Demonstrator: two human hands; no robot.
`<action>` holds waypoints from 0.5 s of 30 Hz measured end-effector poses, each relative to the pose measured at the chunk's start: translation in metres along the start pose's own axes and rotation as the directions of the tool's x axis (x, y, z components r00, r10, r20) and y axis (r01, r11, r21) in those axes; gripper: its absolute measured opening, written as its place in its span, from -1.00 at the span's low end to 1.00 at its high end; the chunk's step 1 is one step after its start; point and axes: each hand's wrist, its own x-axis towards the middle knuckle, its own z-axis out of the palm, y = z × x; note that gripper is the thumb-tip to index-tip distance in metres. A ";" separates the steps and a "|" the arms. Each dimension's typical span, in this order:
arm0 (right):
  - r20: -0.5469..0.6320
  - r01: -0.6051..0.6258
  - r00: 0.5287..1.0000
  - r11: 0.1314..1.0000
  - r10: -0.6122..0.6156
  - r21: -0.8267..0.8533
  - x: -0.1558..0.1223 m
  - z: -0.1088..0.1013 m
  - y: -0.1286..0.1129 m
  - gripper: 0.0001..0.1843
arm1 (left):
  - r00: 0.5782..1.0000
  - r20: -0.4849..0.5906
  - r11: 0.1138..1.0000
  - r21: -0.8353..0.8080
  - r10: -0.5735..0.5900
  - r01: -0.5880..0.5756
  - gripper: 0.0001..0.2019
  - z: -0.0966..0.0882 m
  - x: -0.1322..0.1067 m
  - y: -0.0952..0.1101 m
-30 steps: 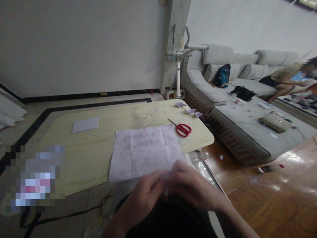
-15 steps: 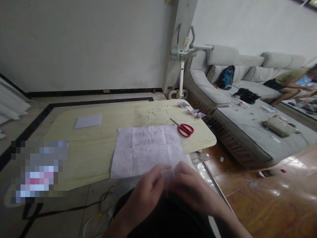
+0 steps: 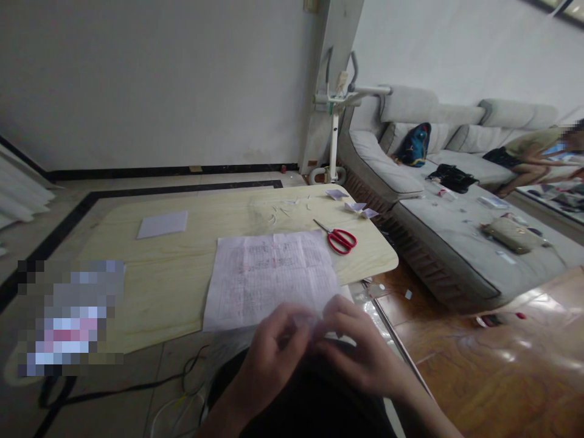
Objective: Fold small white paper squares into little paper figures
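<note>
A small pale piece of paper (image 3: 314, 323) is pinched between my two hands, close above my lap; much of it is covered by fingers and blurred. On one side of it my left hand (image 3: 276, 350) is closed, thumb against the fingers. My right hand (image 3: 358, 347) grips the other side with bent fingers. Just beyond them, a creased printed sheet (image 3: 269, 283) lies flat at the table's near edge. Red-handled scissors (image 3: 341, 241) rest to its right, blades slightly apart or closed, I cannot tell.
Folded paper pieces (image 3: 336, 194) stand at the wooden table's (image 3: 173, 267) far right corner. Thin paper scraps (image 3: 285, 212) lie nearby, a pale paper pad (image 3: 162, 224) farther left. A blurred-out object (image 3: 68, 322) covers the left end. A grey sofa (image 3: 460, 243) with a seated person is at right.
My fingers have shifted slightly around the small paper, and less of it shows between them. The sheet, scissors and folded pieces have stayed where they were.
</note>
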 end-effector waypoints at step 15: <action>-0.281 -0.196 0.945 0.978 0.169 -0.071 -0.001 0.029 0.007 -0.89 | 0.975 -0.158 0.941 0.324 0.155 -0.097 -0.79 0.005 -0.001 -0.022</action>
